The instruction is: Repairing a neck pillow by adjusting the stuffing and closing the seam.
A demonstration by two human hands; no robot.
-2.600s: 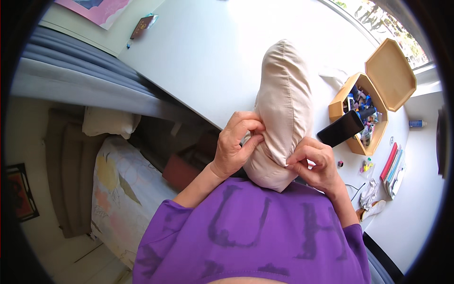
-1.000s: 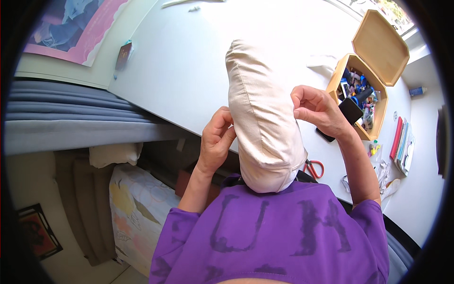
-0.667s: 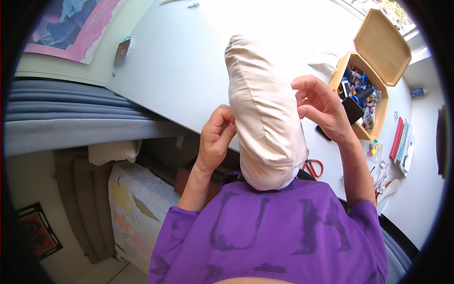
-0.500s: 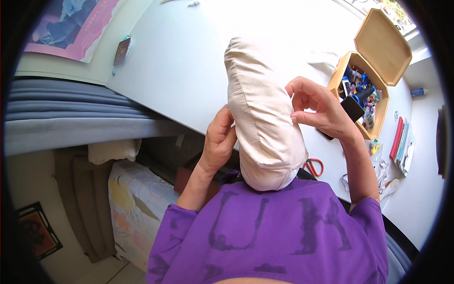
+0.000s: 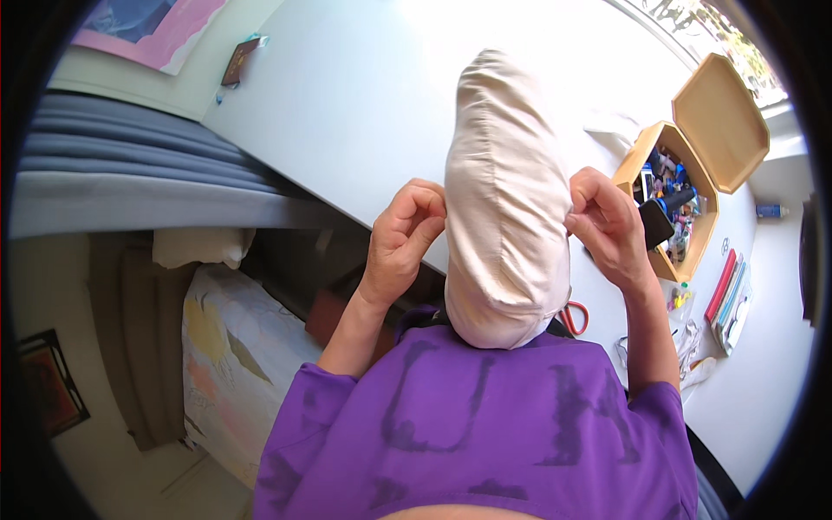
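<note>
A long, stuffed cream cloth form [image 5: 507, 199] with a seam running down its middle stands tall against my purple shirt, its rounded top leaning over the table. My left hand [image 5: 403, 238] has thumb and fingertips pinched together at its left side, gripping the cloth edge. On the opposite side, my right hand [image 5: 608, 230] pinches the cloth in the same way, at about the same height. The far side of the form is hidden. Close to its lower right lies a pair of scissors with red handles [image 5: 574, 318], partly covered.
An open wooden box [image 5: 711, 227] full of small sewing items stands to the right on the white table [image 5: 347, 113]. Several thin books [image 5: 726, 299] and small packets lie nearer. Left of the table are a blue-grey curtain [image 5: 147, 147] and a patterned cover [image 5: 243, 355].
My left hand has risen along the form's side, fingers now pinched on the cloth. The right hand has closed its pinch. The form stands more upright, and the whole view has shifted slightly.
</note>
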